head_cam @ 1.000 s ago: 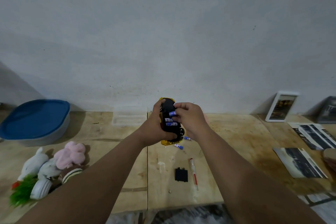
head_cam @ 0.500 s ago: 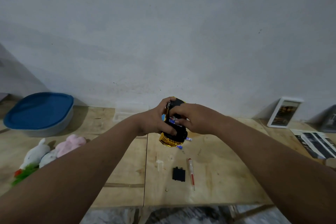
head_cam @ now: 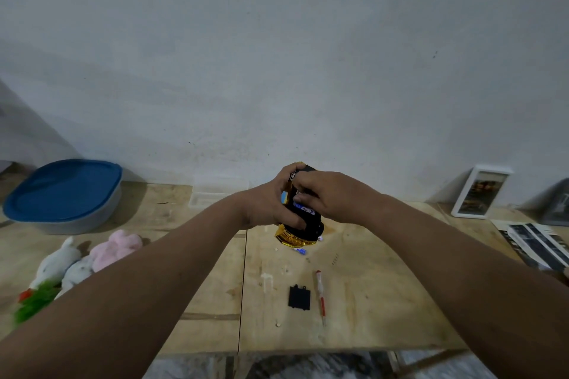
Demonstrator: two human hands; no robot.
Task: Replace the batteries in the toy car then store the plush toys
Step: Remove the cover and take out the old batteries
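Toy car (head_cam: 300, 226) is held above the wooden table (head_cam: 369, 301), underside up — left hand (head_cam: 271, 201) gripping its body, right hand (head_cam: 326, 194) pinching a battery (head_cam: 303, 209) at the open compartment. Blue-lidded tub (head_cam: 63, 191) sits closed — contents hidden; plush toys (head_cam: 92, 258) lie beside it.

Bare, matt plywood makes up the desk (head_cam: 369, 301), rough-grained and scuffed, and the toy car (head_cam: 297, 238) flashes glossy gold chrome over black plastic. By the left edge sit fluffy cloth plush toys (head_cam: 101, 255); at the back left corner, a smooth blue plastic lid (head_cam: 61, 191).
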